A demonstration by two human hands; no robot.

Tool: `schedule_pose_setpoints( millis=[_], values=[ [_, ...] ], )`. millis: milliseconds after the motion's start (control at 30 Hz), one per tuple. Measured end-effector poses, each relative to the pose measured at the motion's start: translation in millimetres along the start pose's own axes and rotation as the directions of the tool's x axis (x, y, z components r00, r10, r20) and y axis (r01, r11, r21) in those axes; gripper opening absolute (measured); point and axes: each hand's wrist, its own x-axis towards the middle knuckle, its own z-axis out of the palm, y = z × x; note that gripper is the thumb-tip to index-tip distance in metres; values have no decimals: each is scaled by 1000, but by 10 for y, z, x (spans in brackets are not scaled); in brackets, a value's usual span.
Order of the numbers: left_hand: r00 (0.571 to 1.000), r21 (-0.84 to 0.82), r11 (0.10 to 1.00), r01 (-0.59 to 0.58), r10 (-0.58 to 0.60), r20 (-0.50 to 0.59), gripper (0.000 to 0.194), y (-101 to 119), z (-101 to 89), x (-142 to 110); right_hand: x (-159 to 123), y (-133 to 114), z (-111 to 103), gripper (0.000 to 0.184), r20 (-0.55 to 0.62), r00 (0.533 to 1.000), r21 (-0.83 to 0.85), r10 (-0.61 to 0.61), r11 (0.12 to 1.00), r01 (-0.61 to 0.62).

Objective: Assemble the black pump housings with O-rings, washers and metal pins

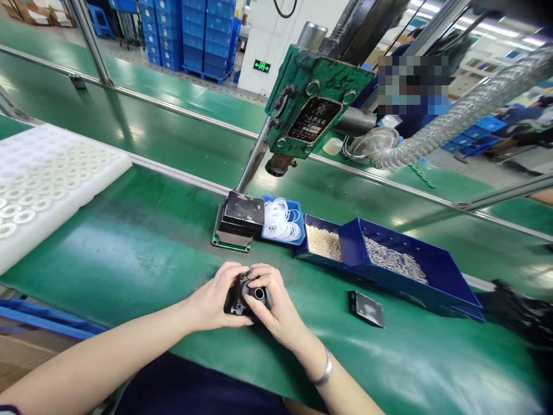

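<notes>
Close to my body, just above the green work surface (147, 242), both hands are closed around a black housing (235, 302) with small holes at its corners. My left hand (211, 300) grips it from the left side, thumb below and fingers above. Curled about a round black piece (259, 294) with a bright ring at its end is my right hand (279, 305). This piece sits against the housing; whether the two are joined I cannot tell. My fingers hide much of both.
A green press (319, 104) stands ahead over a black block (244, 210). Beside it are a blue tray (283, 239) of white rings and blue bins (449, 276) of small parts. A flat black piece (367, 308) lies right; white foam (64, 213) with rings, left.
</notes>
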Motion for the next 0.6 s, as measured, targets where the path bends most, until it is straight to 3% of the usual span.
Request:
schedule_pose_setpoints(
  millis=[167,233,333,433,500,533,600],
  values=[
    [994,74,996,-51,44,96,82,-14,-59,23,-4,6,28,39,-24,996,28,81,996,-81],
    [995,90,995,-42,34,97,72,-24,-59,18,-13,-7,40,43,-25,996,39,88,995,-87],
    [998,98,995,-26,20,64,72,12,-76,12,14,-80,-53,47,34,996,26,83,996,-83],
    [1000,109,994,10,-12,13,72,173,-231,102,229,-228,-399,57,25,1000,-19,0,1000,0],
    [999,124,992,-6,10,-36,71,330,-437,268,546,-374,-763,56,-128,984,-84,-120,990,110],
    [997,139,990,-25,34,-64,70,406,-561,387,761,-465,-968,55,-257,944,-127,-205,976,177],
    [989,169,984,-63,84,-119,68,517,-811,673,1274,-687,-1381,59,-471,820,-201,-326,945,259]
  ],
)
